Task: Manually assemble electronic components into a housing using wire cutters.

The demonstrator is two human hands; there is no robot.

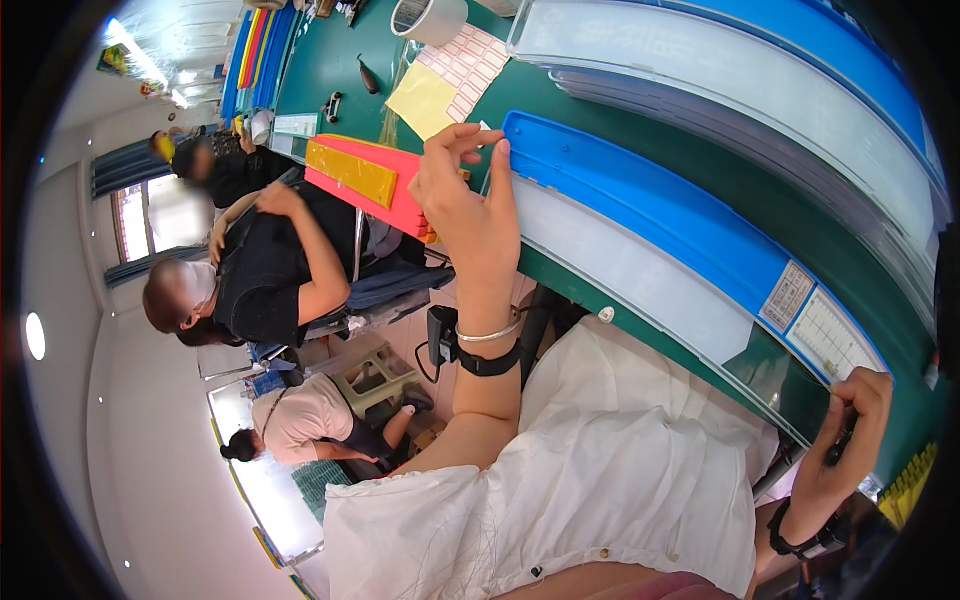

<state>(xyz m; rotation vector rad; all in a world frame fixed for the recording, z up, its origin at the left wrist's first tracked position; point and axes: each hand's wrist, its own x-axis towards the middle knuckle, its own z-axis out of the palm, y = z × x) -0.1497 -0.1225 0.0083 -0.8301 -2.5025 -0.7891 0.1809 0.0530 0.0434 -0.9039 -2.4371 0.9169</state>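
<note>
A long blue plastic box (640, 225) with a clear lid (620, 262) along its near side lies at the table's front edge. Two printed labels (822, 330) show near its right end. My left hand (470, 195) is at the box's left end, thumb and forefinger closed on its corner. At the right end is my right hand (852, 430), fingers curled around a small dark object (838, 447), mostly hidden. Beside my left hand lie pink sheets or folders (400, 178) with a yellow bar (350, 172) on top.
Stacked clear and blue boxes (720, 70) stand at the back right. Label sheets (468, 72), a yellow paper (423, 102), a white round container (430, 20) and a dark-handled tool (367, 75) lie on the green table (330, 60). Other people (265, 265) sit to the left.
</note>
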